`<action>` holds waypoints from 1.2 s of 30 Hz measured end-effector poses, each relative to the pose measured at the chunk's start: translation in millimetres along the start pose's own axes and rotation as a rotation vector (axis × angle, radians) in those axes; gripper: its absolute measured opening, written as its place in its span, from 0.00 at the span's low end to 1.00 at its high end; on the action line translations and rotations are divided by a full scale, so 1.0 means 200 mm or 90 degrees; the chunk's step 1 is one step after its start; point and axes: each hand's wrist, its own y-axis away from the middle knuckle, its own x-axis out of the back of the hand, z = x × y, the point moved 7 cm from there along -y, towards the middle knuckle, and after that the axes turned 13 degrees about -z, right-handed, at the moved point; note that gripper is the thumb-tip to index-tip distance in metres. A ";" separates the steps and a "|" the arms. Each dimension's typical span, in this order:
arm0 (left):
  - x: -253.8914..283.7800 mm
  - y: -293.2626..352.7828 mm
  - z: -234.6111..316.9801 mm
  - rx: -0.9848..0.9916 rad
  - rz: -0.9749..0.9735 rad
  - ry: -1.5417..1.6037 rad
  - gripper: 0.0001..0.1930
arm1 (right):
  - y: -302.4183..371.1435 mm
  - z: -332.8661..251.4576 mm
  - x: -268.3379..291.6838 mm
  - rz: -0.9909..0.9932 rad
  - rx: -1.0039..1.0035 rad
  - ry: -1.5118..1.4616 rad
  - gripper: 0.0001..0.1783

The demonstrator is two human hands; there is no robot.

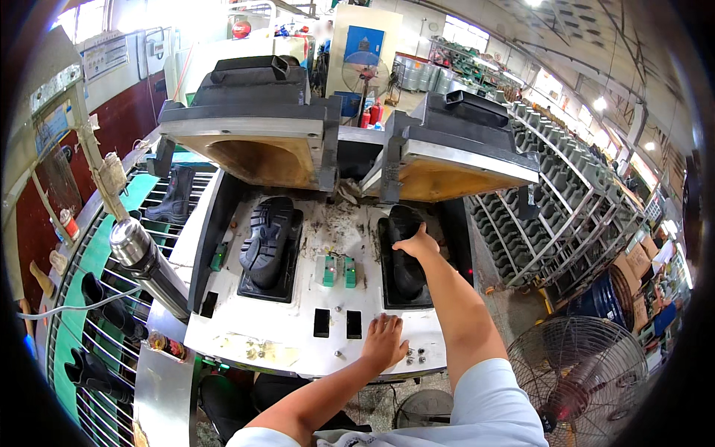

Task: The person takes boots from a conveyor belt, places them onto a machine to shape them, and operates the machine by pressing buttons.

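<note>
1. Right hand point(423, 243): on the right sole point(407, 277), thumb and index finger apart across its upper part; the other fingers mostly hidden, so can't tell if it's gripping or just pressing.
2. Left hand point(385, 345): palm down at the near edge of the worktop point(290, 322), fingers extended and close together, nothing seen in them.
3. Right sole: black, long, narrow at the waist, lying in a black recessed frame point(387, 279). Looks fairly smooth; tread not clear, partly under the hand.
4. Left sole point(267, 242): black, tread up, chunky lugs, block heel toward the person. Sits in its own black frame point(295, 257), no hand on it.
5. Worktop: white, scuffed, dark smears between the frames. Two green blocks point(328, 271) mid-panel, small metal studs point(411, 360) beside left hand.
6. Behind: two heavy lids point(253, 104) raised, tan undersides.
7. Left side: black boots point(176, 195) on a barred rack point(153, 281).
8. Right side: caged fan point(570, 376).
</note>
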 end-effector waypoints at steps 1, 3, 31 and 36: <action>-0.02 0.01 -0.01 -0.005 0.029 -0.010 0.32 | -0.02 0.00 -0.01 0.011 0.016 -0.012 0.69; -0.03 0.01 -0.01 -0.009 0.033 -0.008 0.32 | -0.03 0.03 -0.03 0.034 0.045 -0.037 0.68; -0.07 0.00 -0.02 0.007 0.044 -0.020 0.32 | 0.36 0.09 -0.08 0.102 0.210 0.001 0.36; -0.06 -0.03 -0.04 0.022 0.023 0.046 0.33 | 0.43 0.19 -0.16 0.280 0.260 0.030 0.34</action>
